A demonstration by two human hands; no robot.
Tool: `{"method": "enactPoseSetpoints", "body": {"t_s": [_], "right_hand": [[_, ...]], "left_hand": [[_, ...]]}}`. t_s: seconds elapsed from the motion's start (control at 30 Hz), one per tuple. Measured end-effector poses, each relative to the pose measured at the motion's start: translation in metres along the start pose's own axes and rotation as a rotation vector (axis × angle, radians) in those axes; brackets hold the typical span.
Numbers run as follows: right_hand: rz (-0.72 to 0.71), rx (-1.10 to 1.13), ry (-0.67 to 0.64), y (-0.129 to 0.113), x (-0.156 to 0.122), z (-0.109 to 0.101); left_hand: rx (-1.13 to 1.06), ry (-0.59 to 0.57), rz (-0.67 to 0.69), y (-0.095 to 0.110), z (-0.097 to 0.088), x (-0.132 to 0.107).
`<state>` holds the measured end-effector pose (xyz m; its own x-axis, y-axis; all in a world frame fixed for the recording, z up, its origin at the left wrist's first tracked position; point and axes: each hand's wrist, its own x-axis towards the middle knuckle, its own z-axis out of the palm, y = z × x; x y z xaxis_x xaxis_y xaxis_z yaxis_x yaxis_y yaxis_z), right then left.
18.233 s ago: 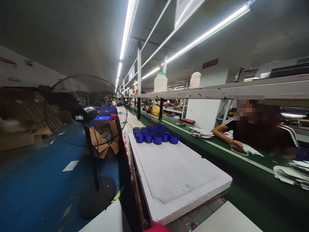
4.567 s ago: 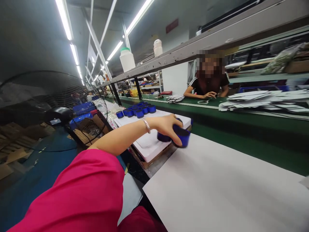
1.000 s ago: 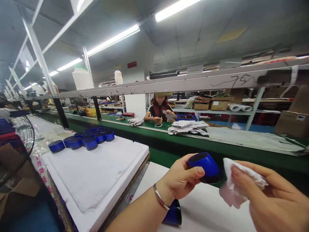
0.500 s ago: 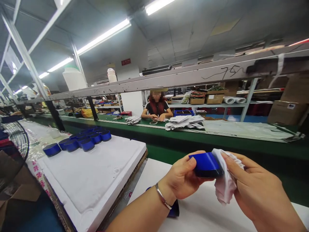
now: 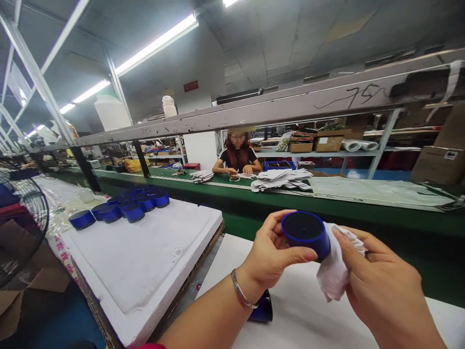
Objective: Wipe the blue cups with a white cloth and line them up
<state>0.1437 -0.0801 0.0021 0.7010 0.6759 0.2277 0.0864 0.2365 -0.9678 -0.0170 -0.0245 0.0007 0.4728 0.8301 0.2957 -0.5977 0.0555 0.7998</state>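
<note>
My left hand (image 5: pixel 269 257) is closed round a short blue cylinder (image 5: pixel 305 232) with a dark top and a bright blue rim, like a small round speaker. The dark face is tilted up toward me. My right hand (image 5: pixel 381 276) pinches a crumpled white cloth (image 5: pixel 334 271), which presses against the cylinder's right side. Beneath my left wrist, another blue piece (image 5: pixel 263 310) lies on the white work surface (image 5: pixel 290 325), partly hidden by the arm.
Several similar blue cylinders (image 5: pixel 132 212) stand on a white foam board (image 5: pixel 145 261) at left. Across the green conveyor (image 5: pixel 250 218) a person (image 5: pixel 238 157) sits near stacked white cards (image 5: pixel 279 179). A grey shelf beam (image 5: pixel 232 116) spans overhead; a black fan (image 5: pixel 36 218) stands far left.
My left hand has turned the cylinder, so its dark round face now shows instead of its blue side. The cloth stays in my right hand against it. The view has shifted slightly.
</note>
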Motion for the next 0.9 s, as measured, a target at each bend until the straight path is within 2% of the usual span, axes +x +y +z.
{"method": "enactPoseSetpoints", "body": {"t_s": [0.13,0.2,0.27,0.33,0.4,0.43,0.53,0.57,0.73,0.9], "right_hand": [[0.134,0.255,0.086,-0.007,0.009,-0.001],[0.113,0.195,0.116,-0.012,0.000,-0.003],[-0.025,0.011,0.121,-0.014,-0.012,-0.004],[-0.239,-0.158,0.104,-0.012,-0.021,-0.004],[-0.324,-0.209,0.076,-0.007,-0.022,-0.003],[-0.277,-0.200,0.058,-0.005,-0.019,-0.003],[0.005,-0.100,0.024,-0.004,-0.005,-0.002],[0.056,-0.070,0.026,-0.005,-0.001,-0.001],[0.112,-0.011,0.025,-0.013,0.003,0.002],[0.110,0.135,0.062,-0.007,0.008,-0.003]], "left_hand": [[-0.197,-0.045,-0.108,0.000,-0.004,0.001],[-0.222,-0.043,-0.136,-0.002,-0.003,0.001],[-0.206,-0.018,-0.148,-0.005,-0.001,0.001],[-0.188,-0.003,-0.159,-0.008,0.001,0.001],[-0.171,0.004,-0.165,-0.010,0.001,0.001],[-0.157,0.007,-0.165,-0.011,0.000,0.001],[-0.149,0.005,-0.164,-0.015,0.000,0.001],[-0.171,-0.003,-0.166,-0.016,0.001,0.001],[-0.262,0.000,-0.185,-0.017,0.004,0.000],[-0.306,0.019,-0.247,-0.012,0.000,0.002]]}}
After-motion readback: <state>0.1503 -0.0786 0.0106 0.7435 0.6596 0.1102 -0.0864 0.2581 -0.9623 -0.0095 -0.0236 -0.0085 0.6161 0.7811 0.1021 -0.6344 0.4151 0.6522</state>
